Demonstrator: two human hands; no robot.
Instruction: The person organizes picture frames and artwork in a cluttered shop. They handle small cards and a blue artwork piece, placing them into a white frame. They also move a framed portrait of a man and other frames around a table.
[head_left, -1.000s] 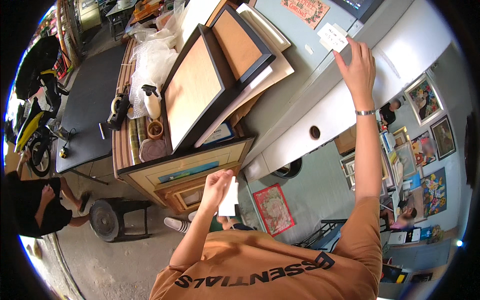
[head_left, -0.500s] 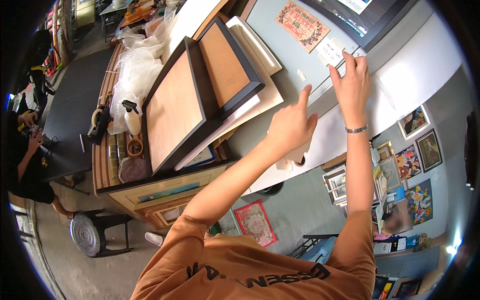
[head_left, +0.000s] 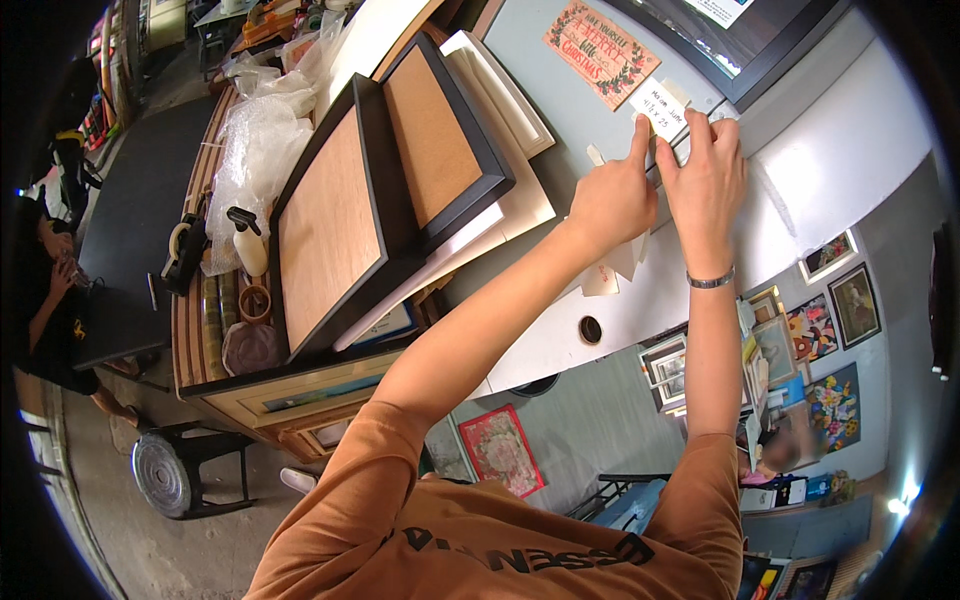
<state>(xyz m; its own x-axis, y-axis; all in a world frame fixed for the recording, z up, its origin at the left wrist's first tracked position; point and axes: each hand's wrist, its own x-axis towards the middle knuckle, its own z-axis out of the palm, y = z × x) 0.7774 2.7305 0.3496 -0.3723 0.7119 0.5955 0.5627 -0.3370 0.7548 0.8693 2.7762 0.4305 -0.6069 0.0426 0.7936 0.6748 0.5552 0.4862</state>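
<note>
A small white note with handwriting lies on a grey-blue surface. My left hand reaches its index finger to the note's lower edge; the other fingers are curled. Loose paper slips hang below that palm, apparently gripped by the curled fingers, though the grip itself is hidden. My right hand lies close beside it, fingers stretched and apart, thumb and fingertips touching down near the note's right corner. Just beyond the note is a brown sign with a leafy border.
Black-edged frames lean in a stack to the left, near bubble wrap, a spray bottle and a tape dispenser. A dark-framed piece lies beyond my hands. The white tabletop has a round hole. Another person sits far left.
My left hand has moved up and right to the note, carrying the paper slips off the table hole. My right hand has stayed close to the note's corner, its fingers shifting slightly.
</note>
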